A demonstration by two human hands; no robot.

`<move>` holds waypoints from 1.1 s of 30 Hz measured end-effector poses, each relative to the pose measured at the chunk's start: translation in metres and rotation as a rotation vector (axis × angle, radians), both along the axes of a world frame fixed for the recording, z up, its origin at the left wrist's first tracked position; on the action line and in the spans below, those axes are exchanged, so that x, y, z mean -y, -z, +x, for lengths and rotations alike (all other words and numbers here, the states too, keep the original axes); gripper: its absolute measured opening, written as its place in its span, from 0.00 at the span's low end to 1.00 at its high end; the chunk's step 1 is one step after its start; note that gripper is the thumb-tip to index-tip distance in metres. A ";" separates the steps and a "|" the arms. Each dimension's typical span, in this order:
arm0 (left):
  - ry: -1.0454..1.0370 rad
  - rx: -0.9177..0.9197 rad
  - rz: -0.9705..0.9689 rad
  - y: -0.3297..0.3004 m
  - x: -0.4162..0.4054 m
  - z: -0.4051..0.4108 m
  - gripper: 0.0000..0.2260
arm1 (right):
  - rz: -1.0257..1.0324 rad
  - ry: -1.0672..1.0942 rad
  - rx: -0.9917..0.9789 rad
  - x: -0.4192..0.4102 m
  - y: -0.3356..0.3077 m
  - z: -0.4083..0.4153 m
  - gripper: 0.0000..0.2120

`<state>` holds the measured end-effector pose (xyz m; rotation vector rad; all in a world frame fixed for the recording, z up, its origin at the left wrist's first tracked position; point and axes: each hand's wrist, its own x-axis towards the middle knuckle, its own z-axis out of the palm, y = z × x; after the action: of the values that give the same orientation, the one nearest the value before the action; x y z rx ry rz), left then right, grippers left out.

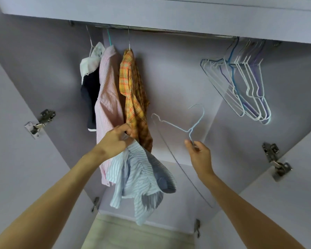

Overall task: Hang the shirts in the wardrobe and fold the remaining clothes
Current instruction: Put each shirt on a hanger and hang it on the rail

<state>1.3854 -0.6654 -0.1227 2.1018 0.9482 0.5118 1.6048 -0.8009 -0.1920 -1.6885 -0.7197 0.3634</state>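
My left hand (115, 140) grips a bunched light-blue striped shirt (142, 180), which hangs below it inside the open wardrobe. My right hand (198, 153) pinches a pale wire hanger (178, 127) near its neck, hook pointing up, to the right of the shirt. Three garments hang on the rail (169, 31) at the left: a white and navy top (90, 81), a pink striped shirt (108, 105) and an orange plaid shirt (135, 97). The striped shirt is off the hanger.
Several empty wire hangers (244, 87) hang bunched at the rail's right end. Open wardrobe doors with metal hinges (41, 123) (275, 160) flank both sides. A shelf (169, 13) runs above the rail. The wardrobe floor (138, 234) lies below.
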 end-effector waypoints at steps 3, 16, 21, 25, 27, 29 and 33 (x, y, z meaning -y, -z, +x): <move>-0.060 -0.016 -0.087 0.006 0.008 -0.007 0.07 | 0.121 0.059 0.034 0.009 0.005 -0.014 0.17; -0.237 -0.112 0.048 0.013 0.015 -0.019 0.12 | 0.428 0.251 -0.560 0.003 -0.029 -0.028 0.16; -0.216 0.047 0.030 0.006 0.024 -0.022 0.12 | 0.440 0.127 -0.669 -0.015 -0.037 -0.057 0.15; -0.293 0.226 -0.045 -0.010 0.029 -0.022 0.14 | 0.370 0.096 -0.680 -0.030 -0.025 -0.091 0.17; -0.321 0.313 -0.091 -0.021 0.028 -0.027 0.12 | 0.287 0.120 -0.630 -0.032 -0.010 -0.099 0.17; -0.321 0.326 -0.068 -0.033 0.023 -0.042 0.09 | 0.204 0.110 -0.453 -0.026 0.009 -0.098 0.18; -0.345 -0.132 0.134 -0.041 0.009 -0.078 0.18 | 0.097 0.025 -0.024 -0.011 0.023 -0.073 0.12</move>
<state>1.3071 -0.6740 -0.0816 2.1195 1.4004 0.6296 1.5315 -0.7902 -0.2151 -1.5981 -0.6871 0.3253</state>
